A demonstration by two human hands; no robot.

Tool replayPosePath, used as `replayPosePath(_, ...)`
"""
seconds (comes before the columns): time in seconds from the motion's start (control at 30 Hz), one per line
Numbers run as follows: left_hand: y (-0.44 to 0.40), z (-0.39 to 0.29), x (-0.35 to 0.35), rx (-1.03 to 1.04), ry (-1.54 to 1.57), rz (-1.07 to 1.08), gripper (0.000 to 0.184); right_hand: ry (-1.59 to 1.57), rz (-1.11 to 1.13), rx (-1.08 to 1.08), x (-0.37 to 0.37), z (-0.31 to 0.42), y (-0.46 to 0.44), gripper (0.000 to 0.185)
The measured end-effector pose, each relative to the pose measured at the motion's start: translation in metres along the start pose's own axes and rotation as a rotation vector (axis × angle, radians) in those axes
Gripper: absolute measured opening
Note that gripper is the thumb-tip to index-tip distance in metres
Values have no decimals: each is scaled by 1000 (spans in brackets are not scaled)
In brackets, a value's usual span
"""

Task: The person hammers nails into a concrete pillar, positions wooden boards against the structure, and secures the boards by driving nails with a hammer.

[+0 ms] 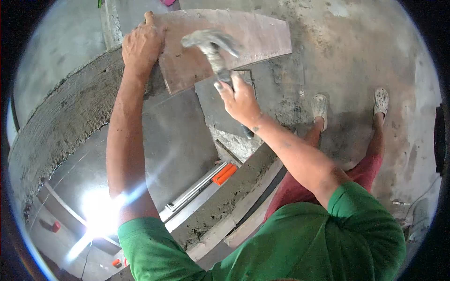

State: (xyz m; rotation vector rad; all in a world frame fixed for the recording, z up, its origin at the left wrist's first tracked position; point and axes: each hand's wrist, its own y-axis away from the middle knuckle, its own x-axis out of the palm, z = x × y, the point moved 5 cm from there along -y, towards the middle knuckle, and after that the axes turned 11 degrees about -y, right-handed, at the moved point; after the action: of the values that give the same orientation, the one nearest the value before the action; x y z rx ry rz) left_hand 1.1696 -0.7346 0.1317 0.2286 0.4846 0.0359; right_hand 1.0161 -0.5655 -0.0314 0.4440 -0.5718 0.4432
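Note:
My right hand [241,100] is closed around the handle of a claw hammer [213,51], whose blurred head hangs over a reddish-brown tile [262,35]. Whether the hammer touches the tile cannot be told. At the tile's left end, my left hand [140,47] grips the edge, its back toward me and its fingers partly hidden. The tile lies flat near the end of a curved, rough mortar ledge [77,96].
A smooth grey surface [173,131] lies inside the curved ledge. Silver bars [194,187] and an orange object [224,174] rest beside a second mortar-covered ledge [229,196]. A glaring lamp [101,215] shines at lower left. My feet in clogs [320,107] stand on the concrete floor.

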Motion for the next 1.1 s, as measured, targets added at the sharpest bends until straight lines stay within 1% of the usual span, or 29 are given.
replayPosePath(0.07,1,-1,4,-17,9,13,58,-115,-163,-282,-8,4,26,30)
replayPosePath(0.1,2,0,5,-5,14,9,58,-172,-188,-318,-8,13,34,32)
replayPosePath(0.13,0,0,5,6,18,0,58,-173,-186,-319,-2,11,33,32)
replayPosePath(0.2,0,1,6,8,22,16,58,-125,-241,-230,12,1,29,28)
replayPosePath(0.23,1,0,5,13,28,34,58,50,-33,36,18,-1,10,30)
replayPosePath(0.33,0,-1,0,-5,-1,29,57,61,-62,-7,-1,10,-3,32)
replayPosePath(0.37,-2,0,0,-6,1,27,57,14,-122,-139,-4,6,4,31)
replayPosePath(0.4,-1,-1,2,-1,3,24,57,16,-124,-128,-5,5,13,31)
replayPosePath(0.47,1,-1,6,-4,4,27,56,-122,-224,-236,-9,11,30,32)
replayPosePath(0.5,0,0,7,-6,9,24,56,-139,-261,-255,-5,9,34,34)
replayPosePath(0.53,-1,0,7,-9,15,20,56,-140,-260,-256,1,9,26,34)
replayPosePath(0.6,3,-2,6,-8,11,68,56,50,-28,32,21,-5,5,36)
replayPosePath(0.63,-1,-1,4,-7,6,95,56,118,-74,-140,14,4,-1,38)
replayPosePath(0.67,-6,1,1,-13,2,79,56,119,-78,-157,8,6,-3,38)
replayPosePath(0.73,-2,-2,0,-14,-24,52,55,-19,-87,-109,-4,16,7,37)
replayPosePath(0.77,1,-4,3,-8,-19,61,55,-33,-138,-199,-7,20,14,37)
replayPosePath(0.8,1,-4,1,-7,-3,38,54,-30,-136,-195,-3,17,17,37)
replayPosePath(0.87,0,-3,-1,-8,9,17,53,-101,-210,-169,6,9,20,37)
replayPosePath(0.9,0,-2,2,-8,-2,46,55,-28,-17,40,10,13,8,36)
replayPosePath(0.93,-1,-2,2,-5,-11,69,57,-30,-21,42,7,11,5,36)
replayPosePath(1.0,-2,-2,-2,-5,-14,79,57,90,-17,-32,0,8,-7,35)
replayPosePath(1.03,-3,-2,-2,-5,-16,105,57,33,-85,-190,-3,11,-3,35)
replayPosePath(1.07,-3,-4,0,-1,-13,112,57,33,-86,-181,-5,3,3,35)
replayPosePath(1.1,-3,-5,-1,-9,0,102,55,-71,-130,-131,-12,2,10,35)
